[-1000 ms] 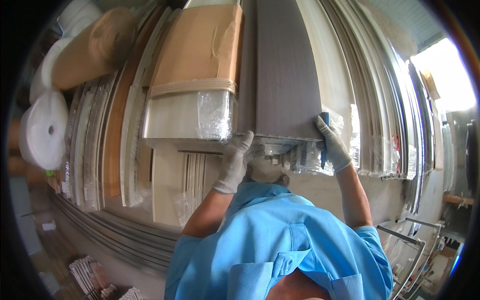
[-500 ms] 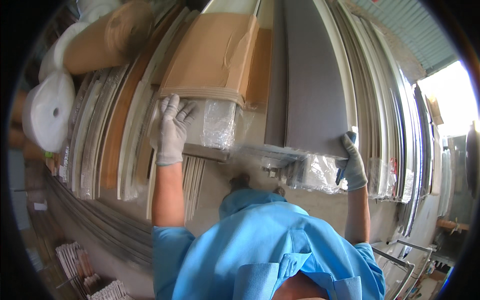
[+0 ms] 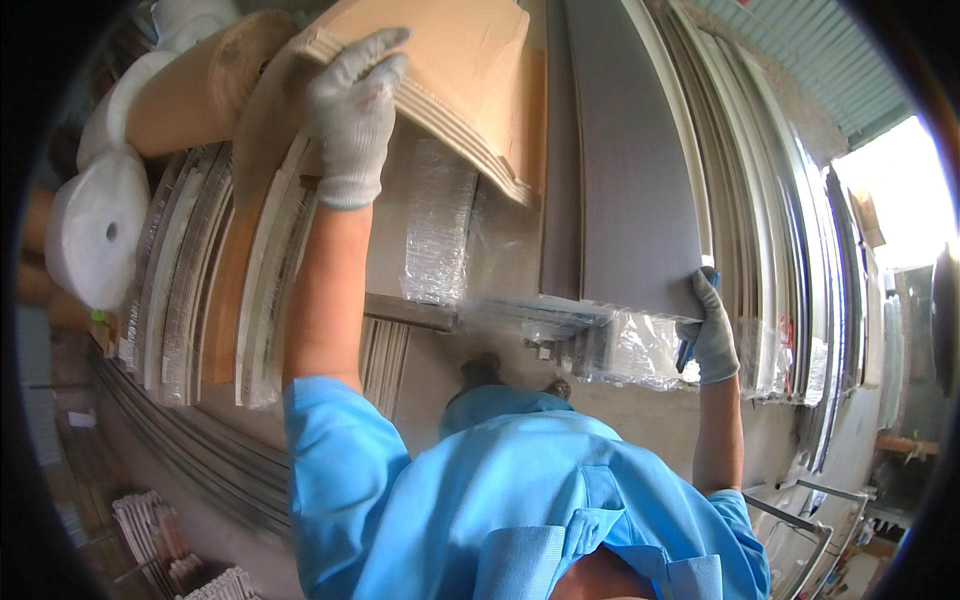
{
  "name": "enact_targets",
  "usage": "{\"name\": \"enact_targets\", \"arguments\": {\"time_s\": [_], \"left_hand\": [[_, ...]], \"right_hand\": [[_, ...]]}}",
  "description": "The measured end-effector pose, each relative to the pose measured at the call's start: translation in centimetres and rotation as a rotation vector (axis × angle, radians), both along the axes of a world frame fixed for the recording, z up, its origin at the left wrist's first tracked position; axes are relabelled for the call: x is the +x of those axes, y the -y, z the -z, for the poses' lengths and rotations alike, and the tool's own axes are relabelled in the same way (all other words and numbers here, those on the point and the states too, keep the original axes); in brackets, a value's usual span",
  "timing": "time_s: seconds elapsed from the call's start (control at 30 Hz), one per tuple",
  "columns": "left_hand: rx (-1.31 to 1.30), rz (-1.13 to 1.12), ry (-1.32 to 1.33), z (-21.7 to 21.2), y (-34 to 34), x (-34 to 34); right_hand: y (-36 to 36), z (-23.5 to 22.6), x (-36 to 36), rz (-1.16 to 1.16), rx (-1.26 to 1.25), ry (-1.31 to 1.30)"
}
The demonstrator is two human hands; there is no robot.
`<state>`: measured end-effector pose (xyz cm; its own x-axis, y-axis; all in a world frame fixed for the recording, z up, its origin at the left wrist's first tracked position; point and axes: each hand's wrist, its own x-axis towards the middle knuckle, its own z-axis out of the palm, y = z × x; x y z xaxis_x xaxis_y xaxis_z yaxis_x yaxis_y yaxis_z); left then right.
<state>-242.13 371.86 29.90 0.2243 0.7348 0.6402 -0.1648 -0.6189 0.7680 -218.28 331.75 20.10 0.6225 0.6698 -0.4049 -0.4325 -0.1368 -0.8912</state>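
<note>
The tan folded cardboard stack [image 3: 445, 70] looks papery and matt, with fine ridges along its layered edge. The long dark grey flat panel [image 3: 635, 160] has a smooth, low-sheen face. The clear plastic film [image 3: 650, 350] is crinkled and glossy. The thick brown paper-like roll [image 3: 180, 95] looks matt. The person's pale grey knitted-cloth gloves [image 3: 352, 130] and light blue cloth shirt [image 3: 480, 480] are matt, the collar [image 3: 518, 570] ribbed.

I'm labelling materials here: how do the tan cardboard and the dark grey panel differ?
The cardboard is tan; the dark grey panel is darker. The cardboard's near edge slants and shows layers, while the panel's near edge runs almost straight across. The left hand is at the cardboard's edge, the right hand at the panel's near right corner. Shared: a gloved hand at each.
</note>
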Motion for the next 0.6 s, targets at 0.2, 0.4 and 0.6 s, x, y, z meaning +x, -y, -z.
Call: {"name": "enact_targets", "arguments": {"time_s": [0.2,0.4,0.6], "left_hand": [[0.013,-0.031,0.05,-0.1,-1.1,-0.8],[-0.199,-0.085,0.091,2.4,-0.1,-3.0],[-0.296,-0.133,0.048,3.8,1.6,-4.0]], "right_hand": [[1.4,-2.5,1.5,0.067,-0.067,0.118],[2.9,-4.3,3.6,0.015,-0.02,0.163],[2.6,-4.9,3.6,-0.029,0.002,0.15]]}}
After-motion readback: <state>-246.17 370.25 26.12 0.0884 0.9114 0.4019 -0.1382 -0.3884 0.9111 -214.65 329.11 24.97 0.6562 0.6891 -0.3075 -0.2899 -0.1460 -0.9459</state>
